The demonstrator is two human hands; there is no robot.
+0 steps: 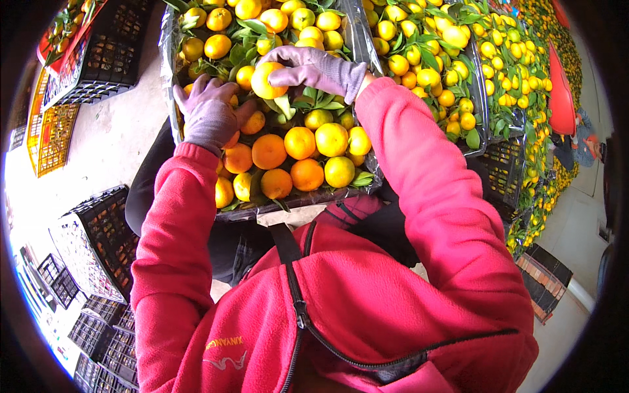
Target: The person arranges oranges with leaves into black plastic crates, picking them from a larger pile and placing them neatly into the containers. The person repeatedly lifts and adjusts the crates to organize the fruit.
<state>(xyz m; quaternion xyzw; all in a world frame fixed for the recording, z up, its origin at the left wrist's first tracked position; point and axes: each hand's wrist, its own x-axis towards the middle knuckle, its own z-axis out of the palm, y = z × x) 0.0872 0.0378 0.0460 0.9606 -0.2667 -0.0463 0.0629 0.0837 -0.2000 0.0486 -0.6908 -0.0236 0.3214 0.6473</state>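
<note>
A plastic-lined crate (172, 88) in front of me holds mandarins and green leaves. My right hand (317, 71), in a mauve knit glove, pinches a yellow-orange mandarin (267, 82) between thumb and fingers above the other fruit. Leaves (282, 105) hang just beneath that mandarin. Palm down on the crate's left side, my gloved left hand (209, 113) rests over fruit with its fingers spread. What lies under its palm is mostly hidden. Larger orange mandarins (269, 151) fill the near part of the crate.
On the right stand more lined crates of mandarins with leaves (427, 76), beside a long heap of fruit (540, 186) and a red container (561, 93). Black crates (105, 236) and a yellow crate (51, 127) stand left on the concrete floor (113, 127). Another person (585, 145) is at far right.
</note>
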